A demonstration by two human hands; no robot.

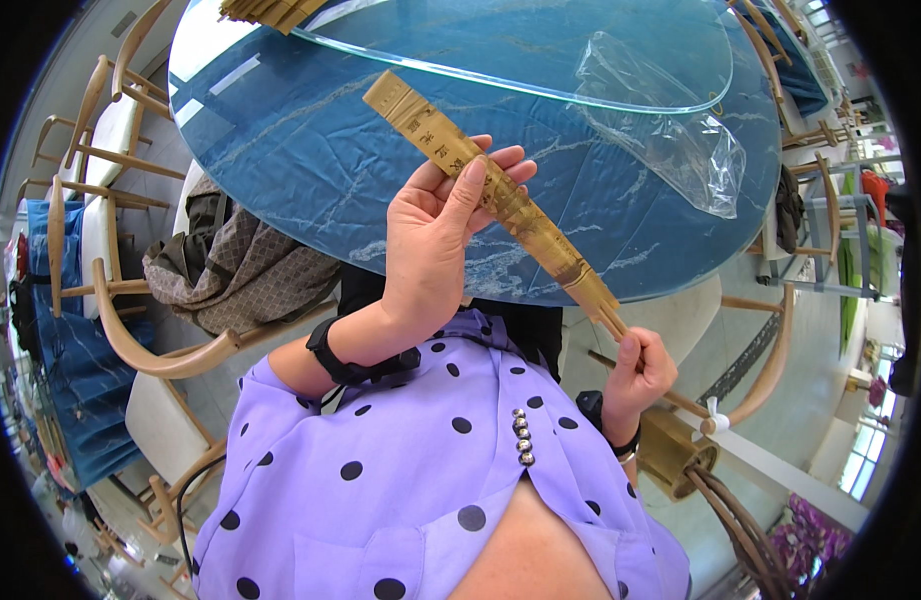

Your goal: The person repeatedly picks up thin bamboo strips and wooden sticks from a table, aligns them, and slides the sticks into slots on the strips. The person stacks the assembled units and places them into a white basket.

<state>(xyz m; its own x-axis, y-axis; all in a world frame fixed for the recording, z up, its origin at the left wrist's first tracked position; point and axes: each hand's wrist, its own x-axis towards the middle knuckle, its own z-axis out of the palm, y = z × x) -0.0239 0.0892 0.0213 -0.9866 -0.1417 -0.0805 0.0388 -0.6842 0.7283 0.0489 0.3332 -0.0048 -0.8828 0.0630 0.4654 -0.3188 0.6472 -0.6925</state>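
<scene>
A gold folding fan [546, 240], narrow and folded together, slants across the front of me, just over the near edge of the blue round table [311, 180]. Dark printed characters and a picture run along its face. My left hand [433, 225] grips the fan around its upper middle, thumb on top and fingers behind. Thin ribs show at its lower right end, where my right hand [641, 372] pinches them in closed fingers. The fan's upper left end sticks out past my left hand, over the table.
A glass turntable [501, 50] covers the table's far part. Crumpled clear plastic bag [671, 150] lies at right, partly by the glass rim. A gold folded bundle [271, 12] rests at the far left. Wooden chairs [171, 360] stand around; one holds a patterned bag [271, 270].
</scene>
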